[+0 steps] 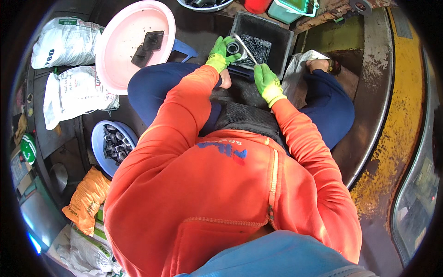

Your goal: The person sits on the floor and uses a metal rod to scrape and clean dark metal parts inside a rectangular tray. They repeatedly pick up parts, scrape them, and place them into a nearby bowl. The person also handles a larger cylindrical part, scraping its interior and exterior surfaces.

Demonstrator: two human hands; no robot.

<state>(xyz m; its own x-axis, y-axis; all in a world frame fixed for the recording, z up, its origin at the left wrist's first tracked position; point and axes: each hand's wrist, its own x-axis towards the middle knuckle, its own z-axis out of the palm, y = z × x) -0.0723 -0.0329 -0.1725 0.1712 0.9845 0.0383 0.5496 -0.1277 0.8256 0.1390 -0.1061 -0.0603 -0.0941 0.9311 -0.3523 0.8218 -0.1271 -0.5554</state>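
A green glove covers my left hand [223, 53], whose fingers are closed on a small round metal ring part [233, 47] with a dark opening. Also gloved in green, my right hand [267, 83] grips the lower end of a slim silver rod [245, 48]. The rod slants up to the left, and its bent upper end is beside the ring part. Both hands are at the near side of a dark grey plastic crate [260, 22]. Inside the crate lie several thin black metal pieces [258, 48], too small to name surely.
At left stands a pink basin [113, 67] with dark flat pieces in it. A light-blue basin [98, 145] of black parts sits nearer, below white sacks [69, 41]. Beyond the crate are a red container [256, 5] and a teal one [282, 13]. A worn yellow metal edge [392, 138] curves along the right.
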